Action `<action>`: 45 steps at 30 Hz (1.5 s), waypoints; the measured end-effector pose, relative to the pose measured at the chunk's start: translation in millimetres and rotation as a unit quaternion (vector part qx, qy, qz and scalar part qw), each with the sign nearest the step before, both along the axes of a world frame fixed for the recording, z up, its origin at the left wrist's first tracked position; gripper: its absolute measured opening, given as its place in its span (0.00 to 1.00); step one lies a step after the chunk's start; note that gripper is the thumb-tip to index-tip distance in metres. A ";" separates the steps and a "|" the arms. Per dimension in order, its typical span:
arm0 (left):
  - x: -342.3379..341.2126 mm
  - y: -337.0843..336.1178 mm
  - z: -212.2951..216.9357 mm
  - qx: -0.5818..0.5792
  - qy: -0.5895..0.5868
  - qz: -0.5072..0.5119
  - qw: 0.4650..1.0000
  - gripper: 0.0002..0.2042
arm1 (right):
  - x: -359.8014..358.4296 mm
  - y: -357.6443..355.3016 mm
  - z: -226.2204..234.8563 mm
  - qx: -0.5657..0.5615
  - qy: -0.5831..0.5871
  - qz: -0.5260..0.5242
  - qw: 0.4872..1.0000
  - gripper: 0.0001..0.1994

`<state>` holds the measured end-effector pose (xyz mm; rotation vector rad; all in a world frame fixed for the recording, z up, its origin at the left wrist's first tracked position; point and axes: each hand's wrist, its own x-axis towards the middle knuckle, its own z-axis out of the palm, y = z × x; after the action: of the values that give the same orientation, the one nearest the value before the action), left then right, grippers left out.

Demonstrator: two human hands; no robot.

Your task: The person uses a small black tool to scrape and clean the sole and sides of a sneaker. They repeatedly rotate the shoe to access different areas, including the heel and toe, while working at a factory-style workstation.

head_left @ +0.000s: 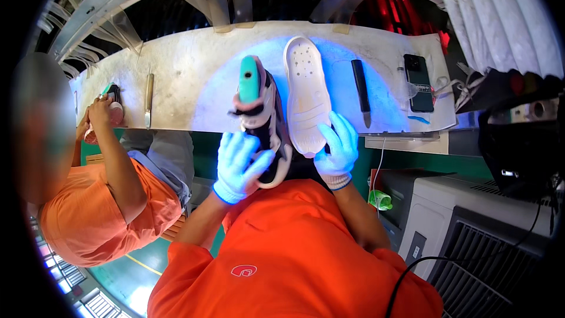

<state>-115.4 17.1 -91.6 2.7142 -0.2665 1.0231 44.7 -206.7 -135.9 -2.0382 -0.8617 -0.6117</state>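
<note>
In front of me a black and white shoe upper (272, 132) sits on a teal shoe last (249, 79), its rounded end toward me. My left hand (240, 168), in a white knit glove lit blue, is against the upper's near left side, fingers spread and thumb reaching across it. Just right of the upper lies a white shoe sole (306, 91), with small holes in its far end. Gloved too, my right hand (337, 148) grips the near end of that sole, its fingers along the right edge and the thumb at the tip.
A black-handled knife (360, 91) and a dark phone (418, 82) lie on the worktable (188, 76) to the right. Further left is a wooden-handled tool (149, 100). A co-worker (112, 200) in orange holds a shoe at the left. Clear strips (218, 0) hang behind the table.
</note>
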 end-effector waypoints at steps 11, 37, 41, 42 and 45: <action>67.5 0.8 195.0 -0.339 0.166 -0.012 0.926 0.29 | -21.2 -35.9 173.4 0.178 0.131 0.195 0.955 0.14; 36.7 -51.2 123.7 -0.392 0.011 -0.236 0.889 0.16 | -18.4 -41.3 160.2 0.261 0.310 0.274 0.872 0.18; 24.7 -74.6 114.6 -0.478 -0.051 -0.193 0.855 0.17 | -37.6 -38.5 162.4 0.232 0.254 0.276 0.897 0.19; 22.0 -77.4 113.1 -0.497 -0.055 -0.190 0.845 0.16 | -42.5 -38.0 162.6 0.224 0.250 0.269 0.903 0.19; 17.6 -81.1 111.3 -0.543 -0.068 -0.181 0.818 0.14 | -54.8 -31.8 162.8 0.214 0.237 0.258 0.912 0.19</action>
<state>-97.8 -64.1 19.7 1.4861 -0.1360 0.8552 -10.1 -238.5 26.9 -1.3837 -0.8314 0.0067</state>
